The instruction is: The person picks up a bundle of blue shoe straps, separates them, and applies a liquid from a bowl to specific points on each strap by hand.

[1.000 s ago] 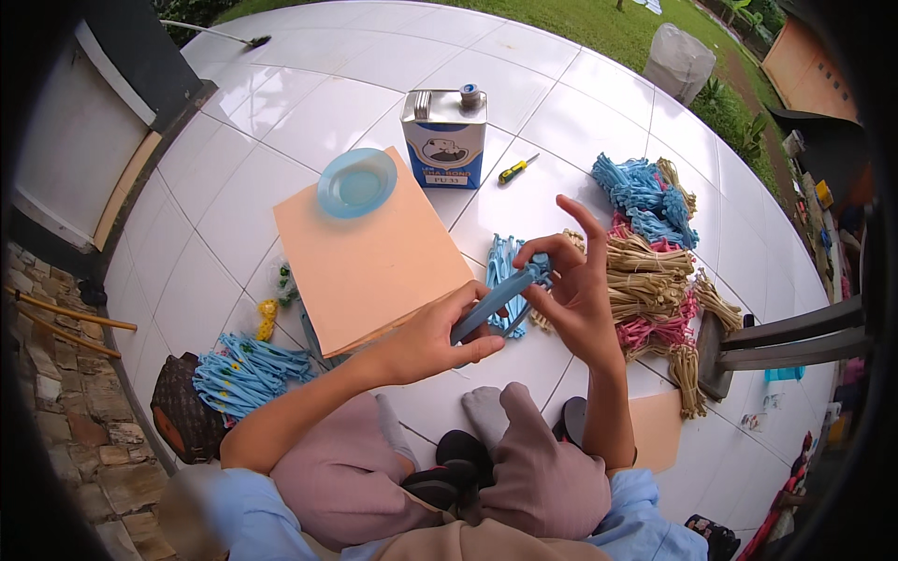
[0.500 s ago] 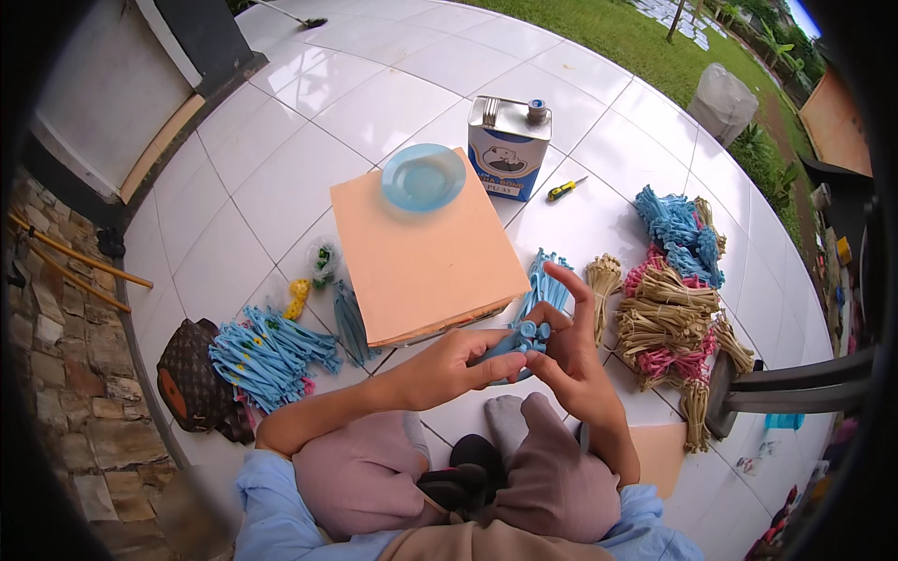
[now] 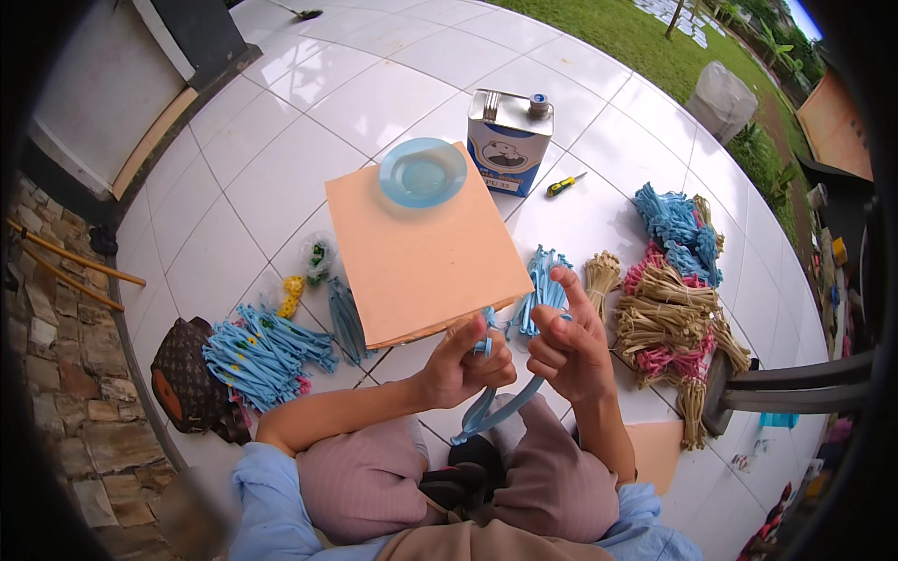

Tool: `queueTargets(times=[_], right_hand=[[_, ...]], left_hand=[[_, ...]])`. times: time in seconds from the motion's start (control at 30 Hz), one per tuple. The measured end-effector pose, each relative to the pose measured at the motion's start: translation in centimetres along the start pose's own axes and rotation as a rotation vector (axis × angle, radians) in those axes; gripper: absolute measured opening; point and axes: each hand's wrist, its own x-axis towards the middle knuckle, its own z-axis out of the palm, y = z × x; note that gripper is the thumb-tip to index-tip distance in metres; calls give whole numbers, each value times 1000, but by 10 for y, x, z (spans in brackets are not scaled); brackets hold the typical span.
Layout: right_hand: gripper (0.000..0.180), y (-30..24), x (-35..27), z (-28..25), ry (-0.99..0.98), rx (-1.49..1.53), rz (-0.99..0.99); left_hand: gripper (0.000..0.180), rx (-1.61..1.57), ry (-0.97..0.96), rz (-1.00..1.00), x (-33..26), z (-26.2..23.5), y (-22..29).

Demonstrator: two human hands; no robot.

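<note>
Over my lap, my left hand point(image 3: 470, 355) is closed on light-blue flip-flop straps, with round plug ends poking out at its thumb. My right hand point(image 3: 572, 353) pinches one end of a blue flip-flop strap point(image 3: 510, 409) between thumb and fingers, its index finger raised. That strap curves down between the two hands and hangs below them. Just beyond, a bundle of blue straps point(image 3: 546, 280) lies on the tiles. A stack of peach-coloured sheets point(image 3: 421, 262) is in front of my left hand, bearing a translucent blue bowl point(image 3: 423, 174).
A blue-and-white metal can point(image 3: 510, 145) stands behind the stack, beside a yellow-handled screwdriver point(image 3: 565, 185). Beige, pink and blue strap bundles point(image 3: 666, 309) pile up at right, near dark chair legs point(image 3: 795, 383). More blue straps point(image 3: 262, 355) and a brown bag point(image 3: 187, 374) lie at left.
My hands have drawn apart, the left one turning into a fist. The blue straps, earlier bunched between both hands, now hang in a loop below them.
</note>
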Motion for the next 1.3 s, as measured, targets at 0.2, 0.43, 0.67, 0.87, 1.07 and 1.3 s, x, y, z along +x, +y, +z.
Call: queueTargets(times=[0.2,0.43,0.67,0.87,1.07,1.3], right_hand=[[45,-40,-14,-8,549,-1571,-19],[65,-47,-37,-48,334,-1776,-33],[77,-32,-24,-68,203,-1072,118],[81,-26,-21,-40,157,-945,17],[84,-14,-18,-23,220,-1234,-182],[59,-7,-14,-35,448,-1131,-392]], left_hand=[[48,34,286,27,6,-2,-1],[36,46,226,29,51,-16,-16],[28,19,331,109,67,-26,-1],[40,222,444,178,45,-16,22],[51,855,495,-77,30,8,30],[43,994,417,58,31,-2,12]])
